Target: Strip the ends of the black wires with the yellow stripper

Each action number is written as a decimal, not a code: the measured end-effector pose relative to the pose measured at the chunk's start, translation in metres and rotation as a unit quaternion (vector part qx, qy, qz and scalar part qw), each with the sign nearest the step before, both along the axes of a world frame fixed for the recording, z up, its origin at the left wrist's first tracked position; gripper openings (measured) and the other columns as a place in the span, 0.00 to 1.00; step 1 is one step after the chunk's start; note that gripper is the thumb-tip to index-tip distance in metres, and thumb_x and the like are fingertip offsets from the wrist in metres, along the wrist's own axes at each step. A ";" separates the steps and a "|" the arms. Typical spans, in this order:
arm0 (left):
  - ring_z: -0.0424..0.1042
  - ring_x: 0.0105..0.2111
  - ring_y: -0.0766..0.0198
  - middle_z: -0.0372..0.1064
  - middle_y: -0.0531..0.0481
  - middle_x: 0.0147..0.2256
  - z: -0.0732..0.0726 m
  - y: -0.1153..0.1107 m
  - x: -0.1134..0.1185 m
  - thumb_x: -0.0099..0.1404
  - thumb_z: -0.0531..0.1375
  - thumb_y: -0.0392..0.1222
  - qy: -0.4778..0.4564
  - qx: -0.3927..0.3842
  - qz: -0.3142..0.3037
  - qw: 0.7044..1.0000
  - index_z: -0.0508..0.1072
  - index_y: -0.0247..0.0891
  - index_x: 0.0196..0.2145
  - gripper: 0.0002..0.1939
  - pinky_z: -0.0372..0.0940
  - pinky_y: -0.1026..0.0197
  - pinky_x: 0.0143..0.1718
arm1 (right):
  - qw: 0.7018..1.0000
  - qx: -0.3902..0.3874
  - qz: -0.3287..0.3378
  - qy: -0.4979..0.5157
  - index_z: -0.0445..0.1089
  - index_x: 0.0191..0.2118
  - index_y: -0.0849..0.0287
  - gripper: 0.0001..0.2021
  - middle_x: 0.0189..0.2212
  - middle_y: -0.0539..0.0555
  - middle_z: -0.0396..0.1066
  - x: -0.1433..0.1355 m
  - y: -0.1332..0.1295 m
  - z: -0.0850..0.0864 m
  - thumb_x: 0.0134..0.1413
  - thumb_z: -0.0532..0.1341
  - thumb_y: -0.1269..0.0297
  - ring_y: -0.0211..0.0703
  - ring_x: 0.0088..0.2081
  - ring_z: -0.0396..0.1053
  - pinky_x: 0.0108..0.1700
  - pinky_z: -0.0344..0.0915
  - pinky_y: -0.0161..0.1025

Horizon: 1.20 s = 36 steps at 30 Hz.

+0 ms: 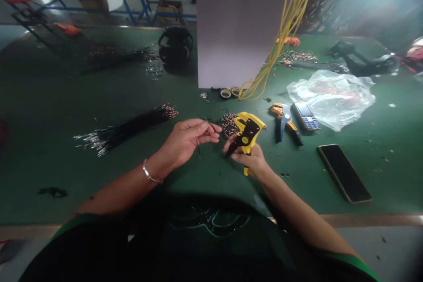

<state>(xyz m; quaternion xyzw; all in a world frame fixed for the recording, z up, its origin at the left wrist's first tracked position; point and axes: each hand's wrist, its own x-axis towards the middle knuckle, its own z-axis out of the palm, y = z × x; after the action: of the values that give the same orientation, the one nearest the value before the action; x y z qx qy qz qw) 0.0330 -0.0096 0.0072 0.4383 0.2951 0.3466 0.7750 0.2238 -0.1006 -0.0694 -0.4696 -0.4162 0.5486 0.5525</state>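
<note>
My left hand [193, 139] pinches a thin black wire [198, 149] between thumb and fingers, and its end hangs down below them. My right hand [249, 158] is wrapped round the handles of yellow and black wire strippers [248, 130], held upright with the jaws pointing up. A small heap of short wire pieces with copper ends [228, 124] lies on the green table just beyond and between my hands. To the left of my left hand rests a bundle of black wires [132, 128], with silvery tips at one end and copper tips at the other.
Blue and orange wire strippers [284, 121], a keypad phone [306, 116], a smartphone [345, 172] and a clear plastic bag [333, 94] lie at right. A grey panel [241, 26] stands ahead, with yellow wires [280, 48] hanging beside it and tape rolls [226, 94] at its foot.
</note>
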 end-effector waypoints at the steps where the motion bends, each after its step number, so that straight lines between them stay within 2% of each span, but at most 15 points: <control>1: 0.75 0.34 0.61 0.77 0.39 0.36 0.000 -0.001 0.001 0.60 0.63 0.37 0.000 0.000 0.004 1.000 0.78 0.31 0.27 0.07 0.72 0.57 0.41 | 1.000 0.001 0.006 0.012 0.68 0.46 0.57 0.25 0.38 0.55 0.74 0.000 0.000 0.000 0.38 0.71 0.61 0.49 0.39 0.71 0.43 0.66 0.46; 5: 0.75 0.33 0.62 0.77 0.39 0.36 0.000 -0.002 0.002 0.60 0.63 0.36 0.004 -0.003 0.017 1.000 0.78 0.31 0.27 0.07 0.72 0.57 0.41 | 0.998 -0.005 0.030 0.057 0.68 0.47 0.58 0.27 0.38 0.55 0.74 -0.005 0.002 0.005 0.35 0.71 0.62 0.51 0.42 0.69 0.50 0.63 0.50; 12: 0.75 0.33 0.62 0.77 0.40 0.35 0.004 -0.002 0.003 0.60 0.61 0.34 0.011 -0.007 0.036 0.999 0.78 0.30 0.26 0.08 0.72 0.58 0.40 | 0.999 0.008 0.027 0.031 0.69 0.46 0.58 0.23 0.33 0.52 0.72 -0.007 -0.001 0.006 0.37 0.64 0.71 0.47 0.37 0.69 0.46 0.65 0.49; 17: 0.76 0.34 0.61 0.77 0.38 0.37 0.001 -0.005 0.002 0.60 0.62 0.36 -0.001 -0.013 0.020 1.000 0.79 0.30 0.28 0.07 0.72 0.56 0.42 | 0.999 0.031 0.012 -0.019 0.68 0.45 0.58 0.22 0.34 0.52 0.71 -0.007 -0.002 0.002 0.39 0.62 0.72 0.46 0.36 0.68 0.44 0.65 0.47; 21: 0.76 0.34 0.60 0.76 0.37 0.37 -0.004 -0.006 0.002 0.60 0.63 0.37 -0.022 -0.050 -0.010 0.998 0.78 0.29 0.28 0.08 0.71 0.56 0.43 | 0.991 0.058 -0.032 -0.114 0.68 0.44 0.56 0.18 0.35 0.52 0.71 -0.008 -0.004 0.001 0.42 0.61 0.73 0.46 0.37 0.68 0.44 0.66 0.46; 24: 0.76 0.34 0.60 0.77 0.38 0.37 -0.006 -0.005 0.002 0.60 0.63 0.36 -0.043 -0.092 -0.030 0.994 0.77 0.28 0.28 0.07 0.71 0.57 0.43 | 0.962 0.098 -0.082 -0.243 0.66 0.47 0.55 0.22 0.38 0.54 0.71 -0.008 -0.006 0.001 0.42 0.60 0.74 0.49 0.39 0.69 0.47 0.66 0.48; 27: 0.77 0.34 0.60 0.77 0.40 0.35 -0.009 -0.002 0.003 0.60 0.62 0.35 -0.060 -0.130 -0.033 0.989 0.77 0.28 0.28 0.07 0.72 0.59 0.42 | 0.909 0.177 -0.122 -0.357 0.63 0.51 0.55 0.27 0.42 0.58 0.70 -0.008 -0.006 0.002 0.41 0.59 0.75 0.53 0.44 0.69 0.49 0.66 0.51; 30: 0.76 0.32 0.62 0.77 0.41 0.32 -0.012 -0.001 0.005 0.60 0.62 0.33 -0.077 -0.160 -0.026 0.984 0.77 0.28 0.27 0.06 0.73 0.61 0.39 | 0.859 0.249 -0.134 -0.426 0.61 0.53 0.58 0.29 0.43 0.60 0.69 -0.008 -0.006 0.004 0.40 0.58 0.75 0.55 0.44 0.68 0.46 0.68 0.52; 33: 0.75 0.29 0.64 0.76 0.43 0.30 -0.014 -0.001 0.006 0.60 0.62 0.32 -0.073 -0.182 -0.006 0.981 0.76 0.28 0.27 0.05 0.73 0.62 0.36 | 0.833 0.268 -0.133 -0.465 0.60 0.54 0.61 0.29 0.43 0.62 0.68 -0.008 -0.007 0.007 0.40 0.58 0.75 0.55 0.43 0.68 0.44 0.70 0.51; 36: 0.74 0.28 0.65 0.74 0.46 0.27 -0.016 0.000 0.006 0.60 0.62 0.32 -0.063 -0.187 0.007 0.980 0.76 0.29 0.27 0.05 0.73 0.63 0.35 | 0.821 0.267 -0.133 -0.486 0.59 0.54 0.59 0.29 0.44 0.62 0.68 -0.008 -0.007 0.008 0.41 0.58 0.73 0.55 0.44 0.68 0.44 0.70 0.52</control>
<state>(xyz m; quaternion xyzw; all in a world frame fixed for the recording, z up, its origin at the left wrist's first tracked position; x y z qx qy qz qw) 0.0387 -0.0099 -0.0088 0.2610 0.3083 0.3174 0.8579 0.2154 -0.1080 -0.0612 -0.5603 -0.6945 0.0376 0.4497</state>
